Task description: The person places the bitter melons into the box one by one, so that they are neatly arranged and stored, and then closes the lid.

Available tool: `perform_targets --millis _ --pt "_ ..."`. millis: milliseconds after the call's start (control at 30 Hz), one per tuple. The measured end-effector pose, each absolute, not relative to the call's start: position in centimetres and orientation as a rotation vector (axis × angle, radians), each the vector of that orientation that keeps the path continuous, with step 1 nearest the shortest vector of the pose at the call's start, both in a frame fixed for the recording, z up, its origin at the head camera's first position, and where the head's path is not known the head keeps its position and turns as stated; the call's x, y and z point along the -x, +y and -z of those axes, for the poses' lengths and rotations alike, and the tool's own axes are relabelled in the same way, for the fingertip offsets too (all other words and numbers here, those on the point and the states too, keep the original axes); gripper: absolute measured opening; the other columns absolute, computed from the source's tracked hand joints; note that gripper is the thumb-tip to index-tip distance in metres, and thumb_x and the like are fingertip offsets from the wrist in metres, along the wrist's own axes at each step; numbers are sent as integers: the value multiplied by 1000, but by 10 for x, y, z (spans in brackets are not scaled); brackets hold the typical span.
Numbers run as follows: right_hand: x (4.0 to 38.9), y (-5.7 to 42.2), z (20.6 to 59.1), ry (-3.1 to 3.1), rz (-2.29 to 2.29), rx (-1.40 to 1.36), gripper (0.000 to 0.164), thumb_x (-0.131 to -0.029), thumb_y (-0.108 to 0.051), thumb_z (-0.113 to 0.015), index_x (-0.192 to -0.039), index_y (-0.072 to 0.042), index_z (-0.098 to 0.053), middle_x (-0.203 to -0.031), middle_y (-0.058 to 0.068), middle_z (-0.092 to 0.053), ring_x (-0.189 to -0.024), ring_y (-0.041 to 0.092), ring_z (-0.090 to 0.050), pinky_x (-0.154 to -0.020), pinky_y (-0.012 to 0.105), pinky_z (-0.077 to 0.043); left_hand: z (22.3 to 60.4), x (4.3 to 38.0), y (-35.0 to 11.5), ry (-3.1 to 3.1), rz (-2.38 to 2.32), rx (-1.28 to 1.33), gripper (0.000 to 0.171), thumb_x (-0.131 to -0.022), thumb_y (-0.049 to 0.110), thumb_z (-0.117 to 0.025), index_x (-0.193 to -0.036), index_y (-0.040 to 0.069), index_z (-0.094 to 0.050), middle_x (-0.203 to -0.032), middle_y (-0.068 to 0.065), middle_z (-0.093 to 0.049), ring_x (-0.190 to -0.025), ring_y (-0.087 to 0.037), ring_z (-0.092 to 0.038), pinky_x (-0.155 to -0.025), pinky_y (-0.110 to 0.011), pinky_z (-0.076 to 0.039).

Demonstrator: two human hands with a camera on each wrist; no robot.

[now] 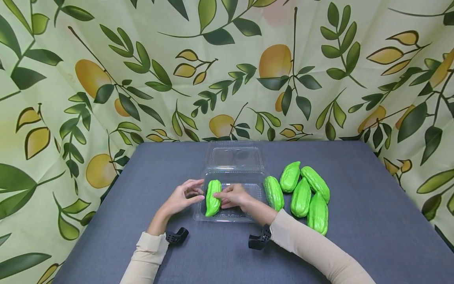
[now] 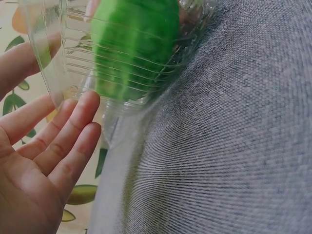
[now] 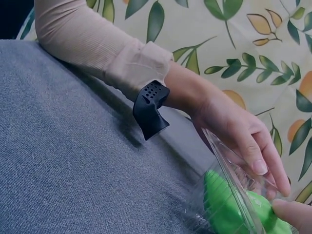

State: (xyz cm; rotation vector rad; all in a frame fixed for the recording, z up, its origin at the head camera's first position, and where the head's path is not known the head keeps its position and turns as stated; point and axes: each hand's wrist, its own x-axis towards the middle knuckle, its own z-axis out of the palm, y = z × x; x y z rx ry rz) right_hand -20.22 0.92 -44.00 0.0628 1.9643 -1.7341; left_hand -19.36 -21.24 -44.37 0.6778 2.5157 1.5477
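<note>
A clear plastic clamshell container (image 1: 253, 215) lies with its lid (image 1: 234, 157) folded back. One bright green bitter melon (image 1: 213, 203) is inside along the left wall, its pointed end toward the front. My right hand (image 1: 235, 196) holds this bitter melon from its right side, thumb (image 3: 292, 212) on top and the other fingers low beside it. My left hand (image 1: 182, 197) is at the container's left rim, fingers loosely extended. In the left wrist view, its fingertips (image 2: 90, 105) are right by the clear ribbed wall, with the green bitter melon (image 2: 136, 48) showing through.
Several more bitter melons (image 1: 301, 197) lie grouped on the grey cloth-covered table (image 1: 372, 221) to the right. The nearest bitter melon (image 1: 273, 193) overlaps the container's right rim in the head view. A leaf-and-fruit patterned curtain (image 1: 241, 79) hangs behind the table.
</note>
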Motion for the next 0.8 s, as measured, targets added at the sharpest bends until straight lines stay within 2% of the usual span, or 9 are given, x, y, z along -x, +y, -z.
perform_targets --millis 300,500,800 --pt "200 13 437 1962 1694 -6 33 -89 -14 -68 -106 14 -60 -71 5 -61 -56 9 -62 -64 28 -62 444 194 -213 2503 -1556 -680 54 -88 9 -69 -136 -5 -50 -124 -25 -56 -102 -21 -63 -95 -20 -52" --pt "198 14 436 1919 1707 -15 25 -89 -9 -67 -100 12 -61 -69 5 -60 -54 8 -62 -62 26 -61 445 194 -212 2501 -1564 -682 53 -88 9 -69 -136 -4 -50 -124 -25 -56 -102 -21 -63 -94 -19 -52" --pt "199 15 434 1942 1705 -42 23 -88 -9 -67 -100 10 -60 -71 6 -61 -55 9 -62 -62 26 -61 445 194 -212 2496 -1573 -693 53 -87 8 -69 -135 -5 -50 -123 -25 -56 -100 -14 -63 -93 -18 -52"
